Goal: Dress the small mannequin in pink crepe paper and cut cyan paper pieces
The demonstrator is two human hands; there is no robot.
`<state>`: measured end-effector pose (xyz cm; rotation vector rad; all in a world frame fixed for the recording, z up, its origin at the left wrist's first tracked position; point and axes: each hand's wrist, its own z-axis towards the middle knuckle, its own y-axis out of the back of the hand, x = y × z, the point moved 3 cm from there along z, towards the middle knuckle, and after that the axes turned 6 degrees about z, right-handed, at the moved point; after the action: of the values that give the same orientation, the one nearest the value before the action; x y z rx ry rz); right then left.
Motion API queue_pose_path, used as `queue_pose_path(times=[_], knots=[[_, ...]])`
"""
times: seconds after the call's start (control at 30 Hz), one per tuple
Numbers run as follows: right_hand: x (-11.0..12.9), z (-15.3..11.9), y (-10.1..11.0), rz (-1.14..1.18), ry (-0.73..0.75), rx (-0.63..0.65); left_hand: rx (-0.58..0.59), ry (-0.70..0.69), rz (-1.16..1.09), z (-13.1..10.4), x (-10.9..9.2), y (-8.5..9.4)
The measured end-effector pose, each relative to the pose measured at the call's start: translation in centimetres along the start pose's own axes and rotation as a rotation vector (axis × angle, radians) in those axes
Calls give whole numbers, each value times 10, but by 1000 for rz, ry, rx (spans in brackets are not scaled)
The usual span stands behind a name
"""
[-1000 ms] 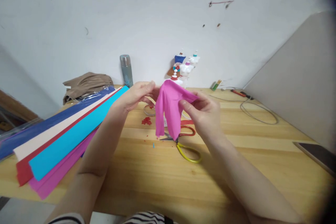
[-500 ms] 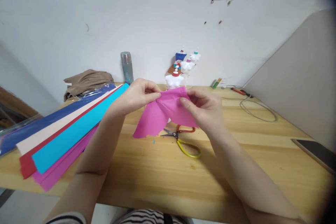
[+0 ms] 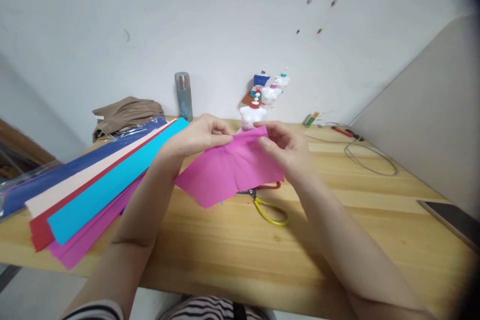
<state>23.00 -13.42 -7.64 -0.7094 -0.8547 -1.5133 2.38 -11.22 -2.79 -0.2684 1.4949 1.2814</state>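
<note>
- The pink sheet [image 3: 225, 175] is up in the air, held over the bench [image 3: 232, 255] between the two hands. It might be paper or cloth; I can't tell which.
- The left grip [image 3: 208, 136] pinches the sheet near the middle of its top edge, thumb in front. The rest of the sheet hangs down below it.
- The right grip [image 3: 288, 147] holds the right end, with the thumb on the front. The top edge runs between both grips.
- The step now looks like spreading the sheet and working its top edge. I think a next move calls for soft, steady pinching, as the sheet looks thin and could rip or crumple.
- The scissors [image 3: 257, 201] lie on the bench; the sheet hides part of them.
- Behind the hands stands a white body shape [image 3: 252, 116] with a red neck, and more shapes stand behind it.
- Far to the left lie a bright blue strip [image 3: 123, 175] and other colored strips, near a brown cloth [image 3: 129, 111] and a flask [image 3: 184, 99].
</note>
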Motion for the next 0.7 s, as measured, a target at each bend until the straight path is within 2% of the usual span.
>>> queue_pose_path(times=[0.2,0.33,0.5,0.7], knots=[[-8,2,6,-41,9,-46,104,22,-61,5,9,-10],[-8,6,12,-51,-5,14,164,61,-26,7,14,-10],[-6,8,15,-24,-65,75,167,99,-32,6,14,-6],[-8,5,7,55,-132,93,186,84,-69,5,17,-11]])
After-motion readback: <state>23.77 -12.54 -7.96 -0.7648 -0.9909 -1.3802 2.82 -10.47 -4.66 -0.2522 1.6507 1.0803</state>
